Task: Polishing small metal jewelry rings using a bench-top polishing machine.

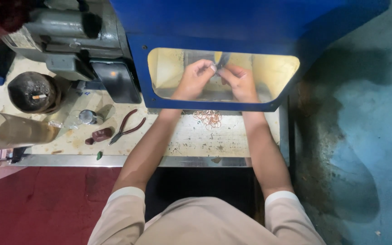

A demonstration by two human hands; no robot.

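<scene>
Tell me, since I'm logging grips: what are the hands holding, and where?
Both hands, left hand and right hand, pinch something small between their fingertips behind the blue hood's window; what it is cannot be told.

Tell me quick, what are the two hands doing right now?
Left hand: fingers pinched shut on something small; what it is cannot be told.
Right hand: fingers curled closed beside the left, fingertips meeting it; what it holds cannot be told.

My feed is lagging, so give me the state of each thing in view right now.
left hand: inside the lit window, pinching a small item
right hand: inside, fingertips meeting the left's
rings: loose pile on bench
pliers: lying untouched, jaws shut
blue hood: interior lit
</scene>
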